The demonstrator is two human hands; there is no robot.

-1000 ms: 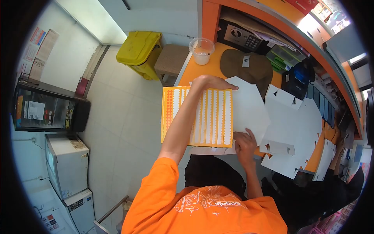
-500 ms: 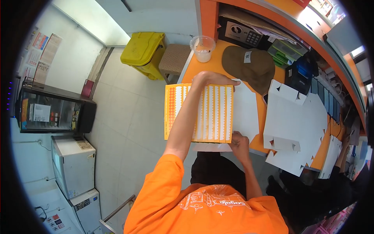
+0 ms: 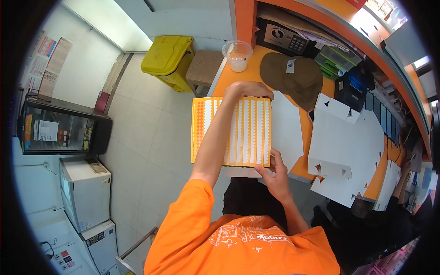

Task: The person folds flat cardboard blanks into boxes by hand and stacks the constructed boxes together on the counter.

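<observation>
A stack of yellow, white-striped flat cardboard pieces (image 3: 247, 133) is held over the desk's left edge. My left arm crosses above it, and my left hand (image 3: 251, 90) is closed round its far edge, fingers curled at the far right corner. At the near right corner, my right hand (image 3: 276, 178) grips the stack between thumb and fingers. White cardboard (image 3: 288, 130) lies on the desk, partly under the stack; a pale edge also shows below the stack's near side.
The orange desk (image 3: 253, 68) bears a plastic cup (image 3: 238, 62), a brown cap (image 3: 293, 80), and cut white cardboard (image 3: 343, 146) at right. A safe (image 3: 285, 37) stands behind. Left of the desk are a stool (image 3: 205, 68) and yellow bin (image 3: 167, 57).
My right hand has turned from a folded pose to a thumb-and-finger grip on the near right corner. My left fingers have curled at the far corner. The stack has shifted slightly left.
</observation>
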